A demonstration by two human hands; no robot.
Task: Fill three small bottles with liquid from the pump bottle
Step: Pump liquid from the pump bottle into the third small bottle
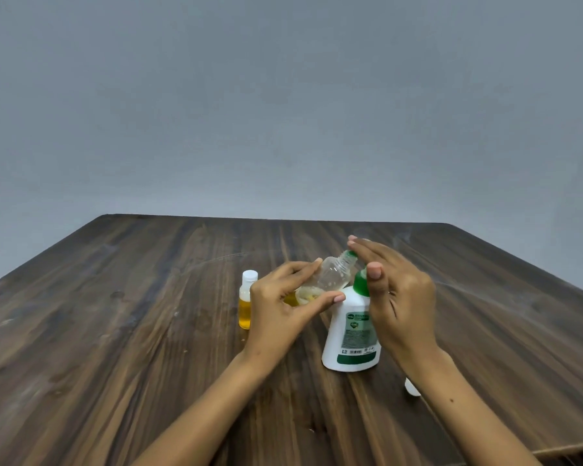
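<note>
The left hand [276, 311] pinches a small clear bottle [327, 279], tilted with its open neck at the nozzle of the white pump bottle [350, 331] standing on the surface [132, 331]. The right hand [394, 294], fingers straight, presses the green pump head. The light, slick, squeezable bottle is best gripped mid-body. A capped bottle of amber liquid [246, 304] stands beside. The third bottle is hidden; a white object behind the right wrist is unclear.

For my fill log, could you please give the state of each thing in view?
small bottle: uncapped, tilted, mouth at the pump spout, little liquid inside
capped bottle: upright, about half full
pump bottle: upright on the table
left hand: grips small bottle
right hand: fingers straight on the pump
</note>
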